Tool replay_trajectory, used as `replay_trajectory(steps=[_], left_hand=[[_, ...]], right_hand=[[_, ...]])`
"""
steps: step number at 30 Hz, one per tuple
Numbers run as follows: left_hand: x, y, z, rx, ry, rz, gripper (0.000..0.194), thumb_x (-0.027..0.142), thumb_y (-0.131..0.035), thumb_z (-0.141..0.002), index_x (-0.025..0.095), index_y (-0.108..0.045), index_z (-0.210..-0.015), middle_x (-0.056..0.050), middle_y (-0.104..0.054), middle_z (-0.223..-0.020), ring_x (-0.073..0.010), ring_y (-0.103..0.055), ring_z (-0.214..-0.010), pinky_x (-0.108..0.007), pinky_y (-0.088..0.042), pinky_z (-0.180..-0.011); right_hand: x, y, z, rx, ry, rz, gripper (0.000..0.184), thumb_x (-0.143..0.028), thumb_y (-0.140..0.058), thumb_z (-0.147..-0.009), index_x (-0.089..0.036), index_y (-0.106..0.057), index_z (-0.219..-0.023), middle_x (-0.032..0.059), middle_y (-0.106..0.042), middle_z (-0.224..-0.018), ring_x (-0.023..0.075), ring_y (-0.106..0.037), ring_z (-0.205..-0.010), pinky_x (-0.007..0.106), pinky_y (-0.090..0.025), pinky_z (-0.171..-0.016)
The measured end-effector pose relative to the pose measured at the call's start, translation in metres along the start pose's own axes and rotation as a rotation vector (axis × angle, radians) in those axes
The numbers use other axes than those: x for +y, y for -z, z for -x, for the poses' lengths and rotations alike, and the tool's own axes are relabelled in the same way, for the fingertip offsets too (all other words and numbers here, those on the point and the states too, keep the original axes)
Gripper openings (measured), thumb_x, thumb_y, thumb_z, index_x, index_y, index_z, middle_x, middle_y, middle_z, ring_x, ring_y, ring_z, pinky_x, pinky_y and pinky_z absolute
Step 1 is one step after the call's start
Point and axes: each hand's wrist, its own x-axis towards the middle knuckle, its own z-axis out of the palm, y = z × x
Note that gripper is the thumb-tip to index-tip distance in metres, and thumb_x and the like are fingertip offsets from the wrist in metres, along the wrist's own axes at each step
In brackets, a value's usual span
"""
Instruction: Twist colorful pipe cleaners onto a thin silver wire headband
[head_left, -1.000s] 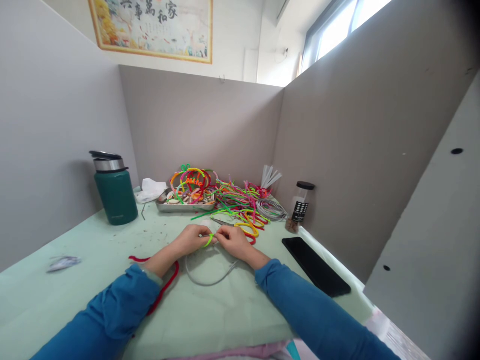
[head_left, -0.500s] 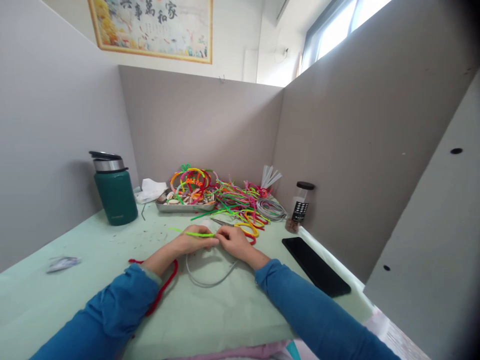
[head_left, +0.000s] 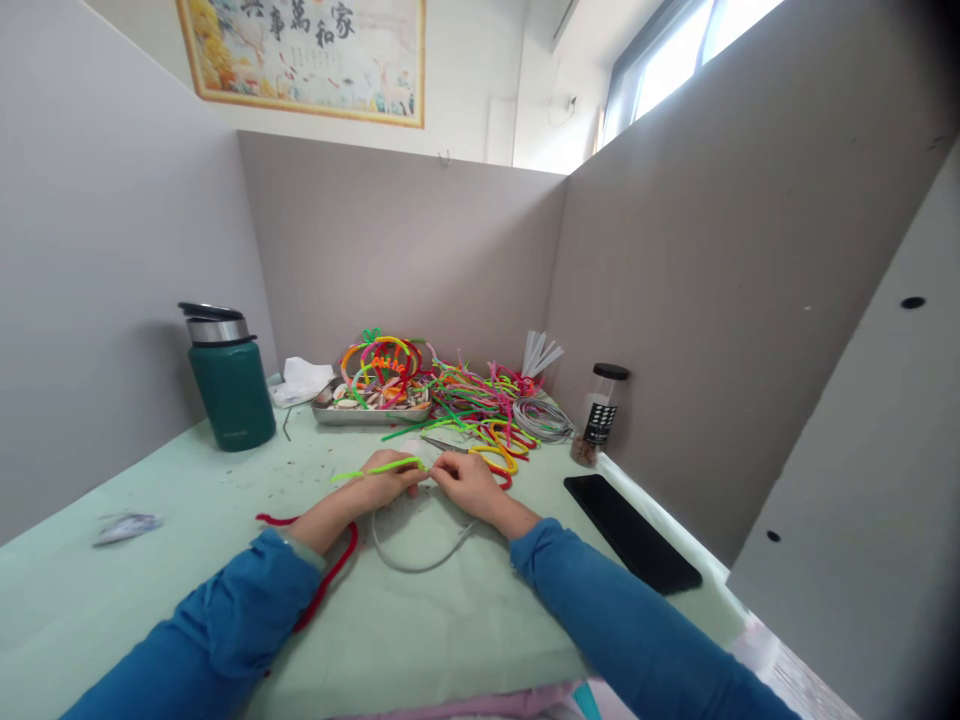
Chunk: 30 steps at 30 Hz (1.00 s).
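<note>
A lime-green pipe cleaner (head_left: 391, 466) lies across the back of my left hand (head_left: 380, 487), one end at the closed thumb and fingertips. My right hand (head_left: 471, 484) pinches close beside it, its fingertips nearly meeting the left ones. Below both hands curves a loop of grey wire (head_left: 420, 571); its upper part is hidden by the hands, where the pipe cleaner's end sits. A red pipe cleaner (head_left: 346, 553) rests on the table, partly under my left forearm.
Scissors (head_left: 498, 462) with yellow-and-red handles lie behind my right hand. Farther back are a metal tray (head_left: 367, 416), heaped pipe cleaners (head_left: 480, 396) and coiled grey wire (head_left: 551, 422). A green bottle (head_left: 233, 392) stands left; a jar (head_left: 598, 415) and black phone (head_left: 631, 535) are right.
The lime-green pipe cleaner first curled down below the fingertips, then swung up and left over the back of my left hand. My right hand has hardly moved.
</note>
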Motion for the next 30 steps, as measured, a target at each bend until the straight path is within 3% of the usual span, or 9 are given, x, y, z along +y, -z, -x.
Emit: replay_trajectory(steps=[9, 15, 19, 30], left_hand=[[0.003, 0.001, 0.003, -0.022, -0.022, -0.013, 0.044, 0.055, -0.041, -0.073, 0.016, -0.058, -0.061, 0.005, -0.038, -0.037, -0.0084, -0.040, -0.034, -0.020, -0.030, -0.040], [-0.001, -0.005, 0.001, -0.007, -0.002, 0.130, 0.047, 0.060, -0.043, -0.070, 0.015, -0.057, -0.068, 0.002, -0.055, -0.054, -0.0057, -0.038, -0.035, -0.020, -0.028, -0.040], [0.000, -0.007, 0.002, -0.003, 0.010, 0.186, 0.046, 0.060, -0.044, -0.069, 0.015, -0.055, -0.072, 0.002, -0.059, -0.061, -0.0052, -0.038, -0.034, -0.020, -0.027, -0.038], [0.015, 0.000, 0.012, -0.063, 0.089, 0.328, 0.040, 0.054, -0.048, -0.069, 0.015, -0.050, -0.063, 0.007, -0.040, -0.038, -0.0060, -0.033, -0.035, -0.021, -0.027, -0.043]], right_hand=[[0.001, -0.001, 0.000, -0.003, 0.002, -0.007, 0.020, -0.028, -0.047, -0.080, -0.016, -0.060, -0.072, -0.0011, -0.058, -0.062, 0.0089, -0.047, -0.056, 0.019, -0.029, -0.052], [0.001, -0.001, 0.000, -0.002, -0.003, 0.001, 0.022, -0.030, -0.046, -0.081, -0.016, -0.061, -0.073, -0.0007, -0.059, -0.064, 0.0090, -0.047, -0.056, 0.020, -0.030, -0.052], [0.000, 0.000, 0.000, 0.007, 0.001, 0.009, 0.023, -0.032, -0.046, -0.081, -0.016, -0.061, -0.073, -0.0006, -0.059, -0.063, 0.0093, -0.048, -0.056, 0.020, -0.030, -0.053], [-0.002, 0.001, 0.001, -0.010, 0.017, 0.021, 0.022, -0.029, -0.046, -0.081, -0.016, -0.060, -0.072, -0.0013, -0.058, -0.062, 0.0091, -0.047, -0.056, 0.020, -0.029, -0.052]])
